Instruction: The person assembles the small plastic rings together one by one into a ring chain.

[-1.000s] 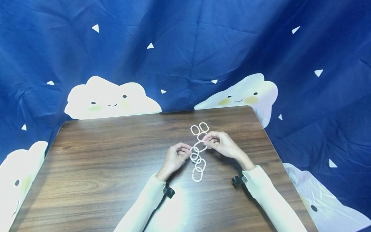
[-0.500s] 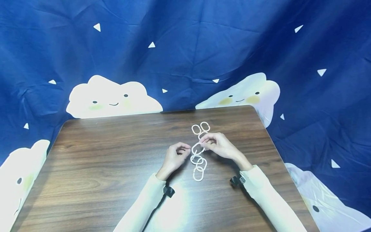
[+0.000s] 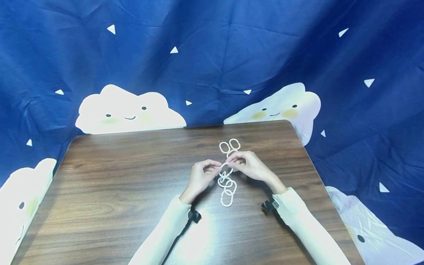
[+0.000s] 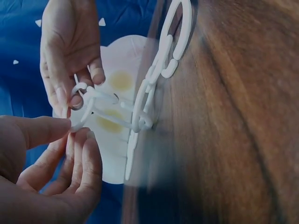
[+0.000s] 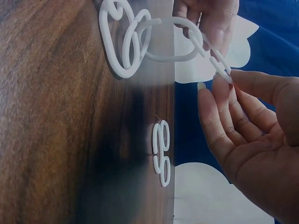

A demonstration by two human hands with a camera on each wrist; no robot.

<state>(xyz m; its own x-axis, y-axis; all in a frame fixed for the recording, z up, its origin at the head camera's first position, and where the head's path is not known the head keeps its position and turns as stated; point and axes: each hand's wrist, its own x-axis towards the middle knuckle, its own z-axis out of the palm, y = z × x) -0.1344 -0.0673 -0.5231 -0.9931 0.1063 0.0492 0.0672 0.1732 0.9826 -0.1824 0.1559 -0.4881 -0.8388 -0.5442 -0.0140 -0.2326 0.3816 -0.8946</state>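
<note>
Both hands meet over a chain of white plastic C-shaped links (image 3: pixel 222 200) on the table. My left hand (image 3: pixel 202 176) pinches a raised link (image 4: pixel 87 114) between thumb and forefinger. My right hand (image 3: pixel 251 165) pinches a white link (image 5: pixel 225 76) between thumb and fingertips, close to the left fingertips. A larger-looking link (image 5: pixel 174 59) slants up from the chain toward the held part. Fingers hide part of the join between the raised links, so I cannot tell whether they are hooked together. The chain's lower end lies flat toward the person.
Just beyond the right hand lie a few separate white links (image 5: pixel 156 138) close together. The brown wood-grain table (image 3: pixel 132 176) ends at a rounded back edge, before a blue cloth (image 3: pixel 198 36) printed with clouds. Black wrist cameras (image 3: pixel 194 216) sit at the cuffs.
The right hand has shifted slightly left with its link. The left hand, just beside the chain half a second ago, has moved up and right and now pinches the raised link.
</note>
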